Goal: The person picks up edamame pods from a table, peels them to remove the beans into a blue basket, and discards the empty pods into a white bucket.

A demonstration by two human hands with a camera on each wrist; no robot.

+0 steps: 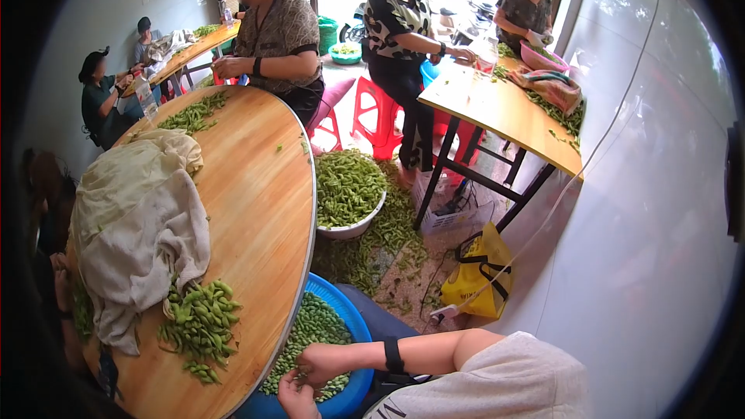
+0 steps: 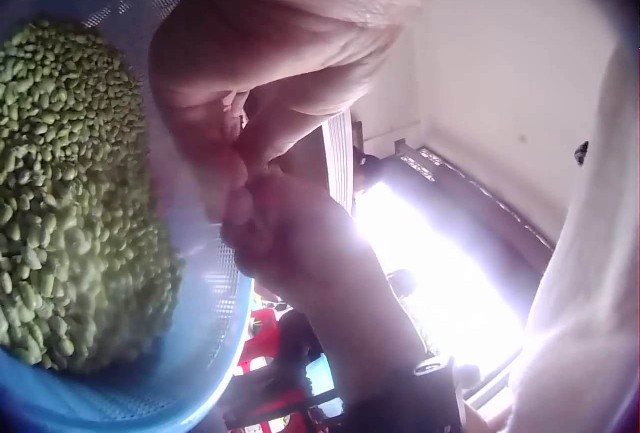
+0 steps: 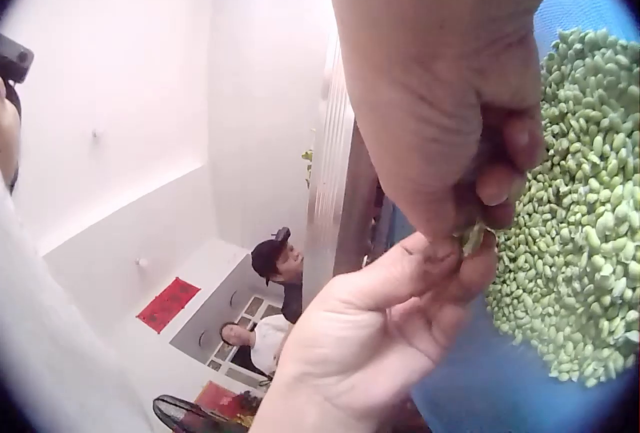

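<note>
Above a blue basket (image 1: 363, 326) of loose green beans (image 1: 317, 324), my left hand (image 1: 297, 399) and right hand (image 1: 327, 363) meet at the fingertips. The right wrist view shows a small green pod (image 3: 472, 240) pinched by my left hand (image 3: 375, 328) from below, with the curled fingers of my right hand (image 3: 450, 123) gripping at its upper end. In the left wrist view my left hand (image 2: 285, 53) hides most of the pod, and my right hand (image 2: 305, 243) touches it from below.
A pile of pods (image 1: 203, 322) and a bunched cloth (image 1: 136, 217) lie on the wooden table (image 1: 252, 178) to the left. Beyond the basket stand a white basin of pods (image 1: 349, 190) and a yellow bag (image 1: 479, 273). Several people sit or stand at tables.
</note>
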